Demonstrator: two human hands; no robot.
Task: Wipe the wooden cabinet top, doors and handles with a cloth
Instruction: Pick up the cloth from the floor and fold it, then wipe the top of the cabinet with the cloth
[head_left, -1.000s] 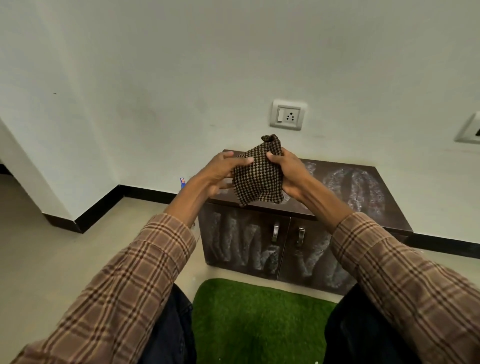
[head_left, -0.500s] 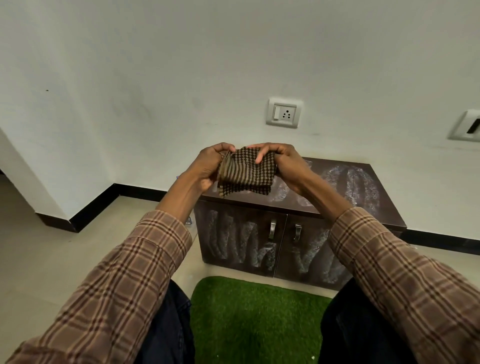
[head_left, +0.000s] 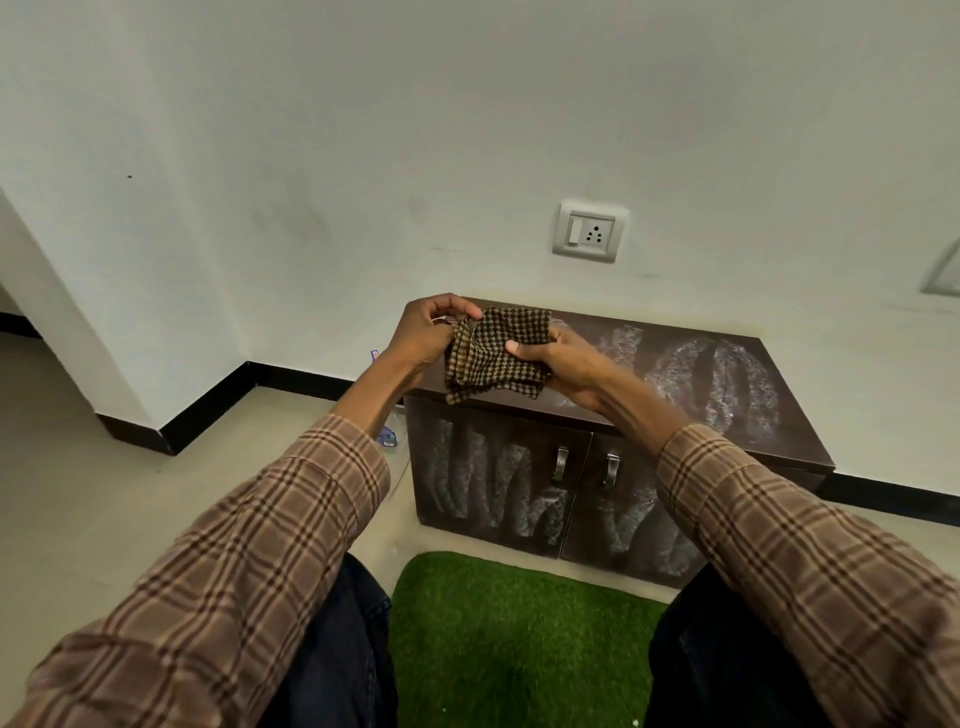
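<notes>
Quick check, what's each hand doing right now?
Left hand: pinches the left edge of the checked cloth.
Right hand: grips the cloth's right side, thumb on top.

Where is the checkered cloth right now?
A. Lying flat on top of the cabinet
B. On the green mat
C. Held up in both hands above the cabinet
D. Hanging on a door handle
C. The left hand and the right hand both grip the cloth, holding it in the air in front of the cabinet, whose dusty smears are not wiped yet.
</notes>
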